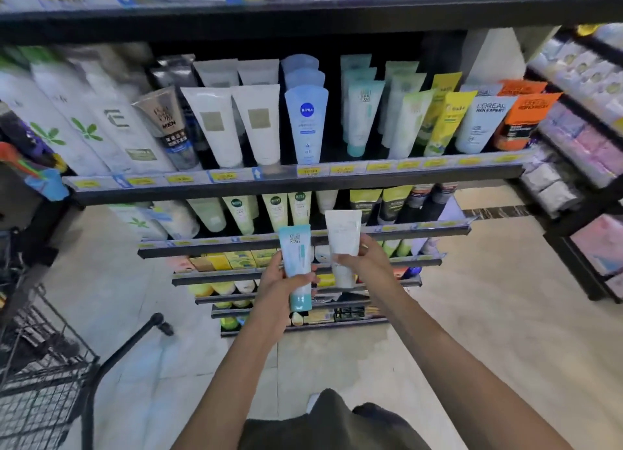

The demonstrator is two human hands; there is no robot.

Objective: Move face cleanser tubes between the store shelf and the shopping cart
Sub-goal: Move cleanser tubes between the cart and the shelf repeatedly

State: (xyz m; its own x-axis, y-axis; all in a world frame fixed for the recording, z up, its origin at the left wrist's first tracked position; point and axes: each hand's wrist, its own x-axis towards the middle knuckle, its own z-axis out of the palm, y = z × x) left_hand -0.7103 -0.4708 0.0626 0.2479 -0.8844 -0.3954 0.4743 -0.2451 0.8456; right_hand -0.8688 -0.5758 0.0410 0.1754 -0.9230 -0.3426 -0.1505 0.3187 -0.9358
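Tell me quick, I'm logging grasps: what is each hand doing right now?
Left hand: grips the teal-capped tube.
Right hand: grips the white tube.

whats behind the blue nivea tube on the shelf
Behind the blue Nivea tube on the shelf, the rounded tops of two more blue tubes show, lined up front to back. Their labels and lower parts are hidden, and anything further back is lost in shadow.

A shop aisle: tiered shelves of cleanser tubes, yellow price tags, a wire shopping cart.
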